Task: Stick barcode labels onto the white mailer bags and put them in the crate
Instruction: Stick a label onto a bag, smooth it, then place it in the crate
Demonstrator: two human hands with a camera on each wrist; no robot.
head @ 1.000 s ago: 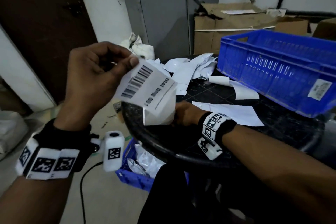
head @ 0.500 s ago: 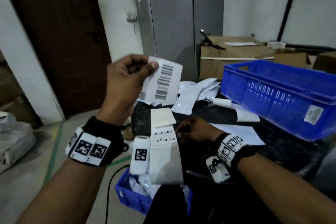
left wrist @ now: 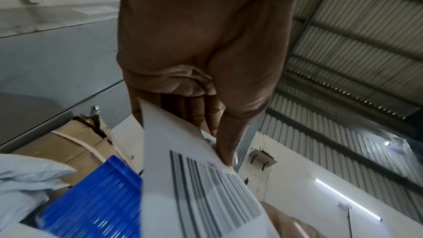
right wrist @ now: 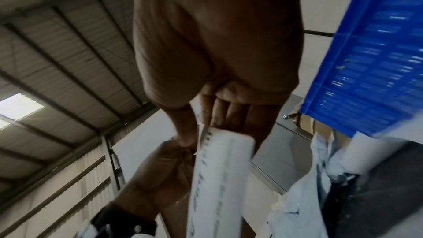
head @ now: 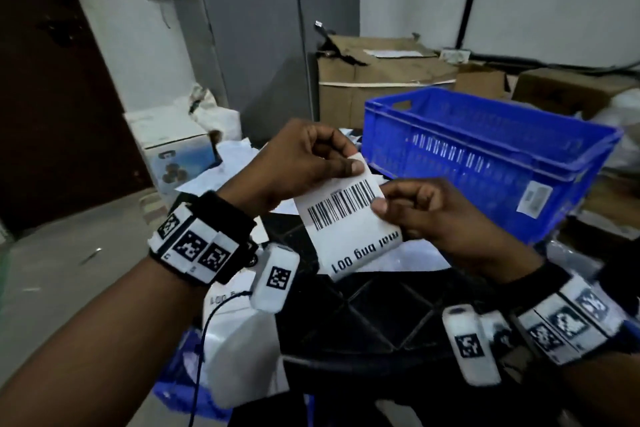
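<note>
Both hands hold one barcode label [head: 349, 222] in the air above the near edge of the dark round bench [head: 374, 315]. The left hand [head: 294, 163] pinches the label's top corner between thumb and forefinger; the right hand [head: 440, 215] pinches its right edge the same way. The label faces up, tilted, with the bars uppermost and the printed line "mal bag 001" along its lower edge. In the left wrist view the label [left wrist: 196, 187] runs down from the thumb tip, blurred.

The blue crate [head: 485, 156] stands at the bench's far right, just behind the right hand, a small sticker on its near wall. White mailers [head: 221, 163] and loose paper lie heaped at the far left edge of the bench. Cardboard boxes [head: 381, 80] stand behind the crate against the wall.
</note>
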